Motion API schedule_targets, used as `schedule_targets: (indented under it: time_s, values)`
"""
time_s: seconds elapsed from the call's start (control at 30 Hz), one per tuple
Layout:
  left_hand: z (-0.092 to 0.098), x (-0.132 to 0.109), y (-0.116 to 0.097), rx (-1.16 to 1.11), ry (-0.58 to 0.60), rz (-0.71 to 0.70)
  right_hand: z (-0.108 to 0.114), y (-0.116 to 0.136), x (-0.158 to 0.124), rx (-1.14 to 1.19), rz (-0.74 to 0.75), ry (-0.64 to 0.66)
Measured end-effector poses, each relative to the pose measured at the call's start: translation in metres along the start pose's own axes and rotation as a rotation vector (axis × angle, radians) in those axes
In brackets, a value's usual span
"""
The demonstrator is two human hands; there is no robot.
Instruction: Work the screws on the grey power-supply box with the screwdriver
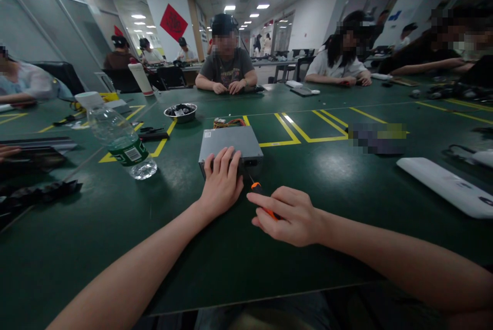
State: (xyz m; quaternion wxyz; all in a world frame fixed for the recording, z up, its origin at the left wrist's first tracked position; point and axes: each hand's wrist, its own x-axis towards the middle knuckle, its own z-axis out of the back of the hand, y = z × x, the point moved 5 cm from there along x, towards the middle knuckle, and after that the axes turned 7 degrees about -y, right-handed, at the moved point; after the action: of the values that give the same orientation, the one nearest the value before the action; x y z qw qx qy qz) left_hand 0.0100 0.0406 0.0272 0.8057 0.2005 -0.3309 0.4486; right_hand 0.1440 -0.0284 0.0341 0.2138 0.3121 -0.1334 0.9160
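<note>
A grey metal computer power supply (pixel 234 140) sits on the green table in front of me, its socket side facing me and a bundle of coloured cables (pixel 230 122) behind it. My left hand (pixel 222 178) grips its near edge, with fingers spread over the top and the thumb down by the front face. In my right hand (pixel 290 214) is a screwdriver (pixel 256 186) with an orange and black handle, closed in the fingers. Its thin shaft points up at the front face, near the socket; whether the tip touches a screw is too small to tell.
Left of the power supply stands a clear water bottle (pixel 129 140), tilted in view. Behind it is a metal bowl (pixel 181 112) holding small dark parts. Yellow tape (pixel 281 142) marks the table (pixel 215 273). A long white object (pixel 442 186) lies right. Several people sit around.
</note>
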Motion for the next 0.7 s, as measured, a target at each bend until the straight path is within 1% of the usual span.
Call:
schedule_targets:
  time_s: [0.03, 0.07, 0.17, 0.23, 0.3, 0.37, 0.47, 0.57, 0.63, 0.7]
  values:
    - [0.0, 0.0, 0.0, -0.001, -0.003, 0.003, -0.002, 0.0, -0.001, -0.002, -0.009, -0.015]
    - [0.0, 0.0, 0.0, -0.003, -0.007, 0.005, -0.005, 0.001, -0.002, 0.026, -0.025, -0.005]
    - [-0.001, -0.001, 0.001, -0.016, -0.026, 0.009, -0.012, 0.001, -0.002, 0.216, -0.093, 0.068]
    - [-0.001, -0.002, 0.001, -0.031, -0.041, 0.012, -0.012, 0.002, 0.001, 0.354, -0.122, 0.092]
    - [-0.001, -0.002, 0.002, -0.044, -0.051, 0.018, -0.01, 0.004, 0.003, 0.411, -0.113, 0.096]
    - [0.0, -0.002, 0.002, -0.05, -0.048, 0.018, -0.008, 0.008, 0.003, 0.36, -0.062, 0.106]
    - [0.0, -0.001, 0.002, -0.052, -0.044, 0.012, -0.009, 0.014, 0.001, 0.195, 0.049, 0.14]
    - [-0.001, -0.001, 0.002, -0.051, -0.047, 0.007, -0.007, 0.02, -0.001, 0.08, 0.178, 0.108]
    - [-0.001, -0.001, 0.002, -0.049, -0.044, 0.009, -0.003, 0.02, 0.0, 0.069, 0.192, 0.056]
    - [-0.001, -0.001, 0.002, -0.049, -0.037, 0.009, 0.0, 0.018, 0.002, 0.114, 0.165, 0.016]
